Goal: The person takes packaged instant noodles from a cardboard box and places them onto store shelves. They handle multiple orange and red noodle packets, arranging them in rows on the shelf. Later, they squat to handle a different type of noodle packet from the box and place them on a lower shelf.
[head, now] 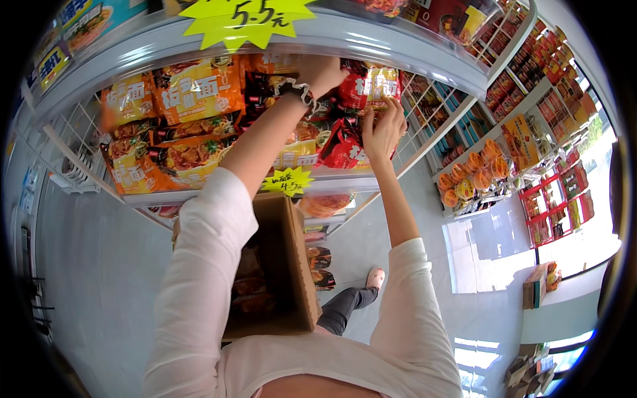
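My left hand [321,74] reaches deep onto a wire-sided shelf, between orange and red instant noodle packets; its fingers are blurred and partly hidden under the shelf above. A dark and white band circles that wrist. My right hand [385,130] is at the shelf's right end, fingers spread against the red noodle packets. One red packet [371,88] stands above its fingertips, and another red packet [343,149] lies left of it. Orange noodle packets [196,92] fill the shelf's left side in stacked rows. Below my arms, an open cardboard box [303,278] contains several packets [251,288] in shadow.
A white shelf edge [348,40] with a yellow price tag [249,20] overhangs my hands. Another price tag [287,181] hangs on the lower shelf lip. At right are stocked racks with orange tubs [475,169] and a red display rack [560,199]. Cartons [530,370] lie by the window.
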Available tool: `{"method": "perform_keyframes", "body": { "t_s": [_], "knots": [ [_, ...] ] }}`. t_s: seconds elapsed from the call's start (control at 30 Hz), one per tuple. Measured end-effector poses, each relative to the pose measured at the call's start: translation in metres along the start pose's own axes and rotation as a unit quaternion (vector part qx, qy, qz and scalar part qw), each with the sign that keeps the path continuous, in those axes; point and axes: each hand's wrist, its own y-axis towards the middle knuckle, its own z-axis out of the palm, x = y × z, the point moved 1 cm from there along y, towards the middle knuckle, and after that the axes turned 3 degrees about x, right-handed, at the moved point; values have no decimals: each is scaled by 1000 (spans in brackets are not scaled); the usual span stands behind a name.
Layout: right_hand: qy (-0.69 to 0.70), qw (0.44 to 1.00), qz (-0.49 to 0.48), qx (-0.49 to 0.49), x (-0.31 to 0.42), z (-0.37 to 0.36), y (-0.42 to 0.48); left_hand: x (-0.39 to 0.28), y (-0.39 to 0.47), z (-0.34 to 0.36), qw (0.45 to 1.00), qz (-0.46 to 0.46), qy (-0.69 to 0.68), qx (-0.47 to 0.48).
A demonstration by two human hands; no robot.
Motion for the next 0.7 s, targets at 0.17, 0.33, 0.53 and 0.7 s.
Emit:
{"method": "perform_keyframes", "body": {
  "t_s": [0.17,0.33,0.53,0.7],
  "knots": [
    [-13,1000,10,-3,-11,-13,-6,-27,-23,-72,973,70,-28,219],
    [33,999,-25,-20,9,-25,-6,-19,-59,-141,951,95,-36,293],
    [342,933,-42,100,90,-64,-20,8,-123,-227,853,76,-117,504],
    [262,721,-218,604,207,-57,-88,47,-200,-217,792,59,-198,574]
  ]
}}
